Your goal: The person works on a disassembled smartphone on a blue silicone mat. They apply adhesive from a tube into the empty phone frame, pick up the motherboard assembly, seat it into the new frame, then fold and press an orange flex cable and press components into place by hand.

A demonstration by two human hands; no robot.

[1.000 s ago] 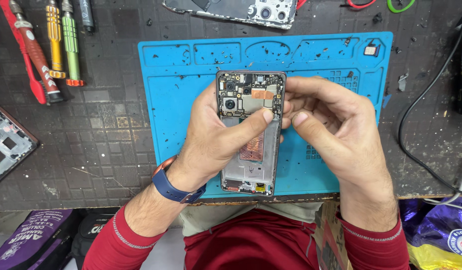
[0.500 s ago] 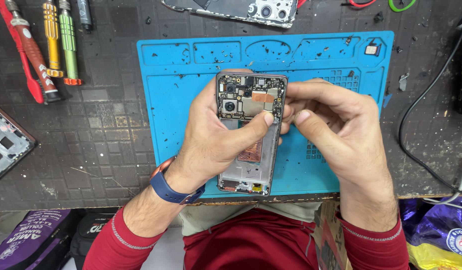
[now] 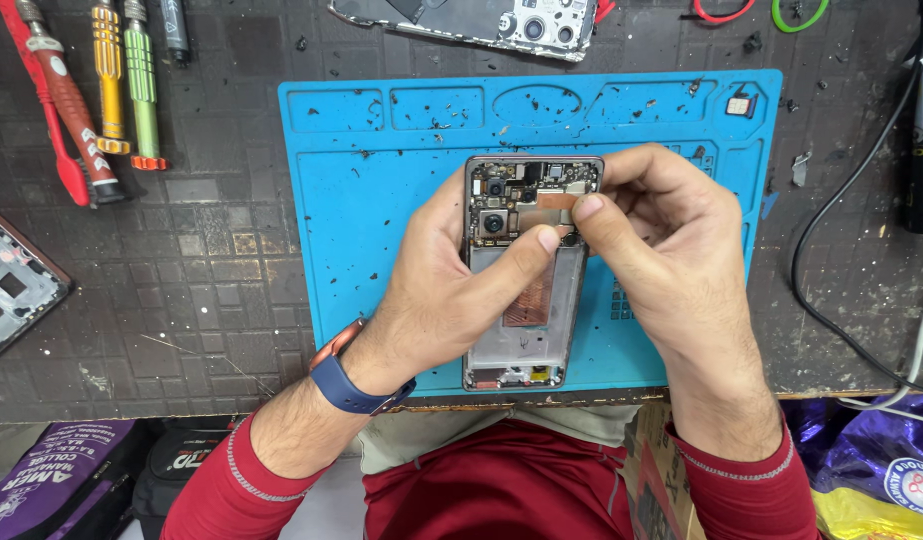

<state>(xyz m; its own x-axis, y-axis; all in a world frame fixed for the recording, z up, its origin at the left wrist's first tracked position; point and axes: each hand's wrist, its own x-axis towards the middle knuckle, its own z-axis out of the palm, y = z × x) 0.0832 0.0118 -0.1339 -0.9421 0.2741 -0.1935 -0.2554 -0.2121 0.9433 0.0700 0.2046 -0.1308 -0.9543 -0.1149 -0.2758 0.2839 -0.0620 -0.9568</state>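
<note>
**Phone open on the mat, fingers working at its upper board**

Nearest the camera, red sleeves and a blue wristband point(image 3: 354, 385) frame the work. The left hand point(image 3: 437, 300) cradles the opened phone point(image 3: 527, 270) from its left edge, thumb laid across the middle, fingers curled behind. The right hand point(image 3: 667, 265) comes in from the right, thumb and forefinger pressed together on a small copper-coloured piece near the top right of the board; what exactly they pinch cannot be told. The phone is held just over the blue mat point(image 3: 382, 180). Its back is already off, cameras and board bare, so the opening looks done; the inner parts seem mostly still seated. Farther off, a row of screwdrivers point(image 3: 102, 90) lies at the left, a bare phone frame point(image 3: 12, 290) at the left edge, and another phone body point(image 3: 482, 20) at the top
</note>
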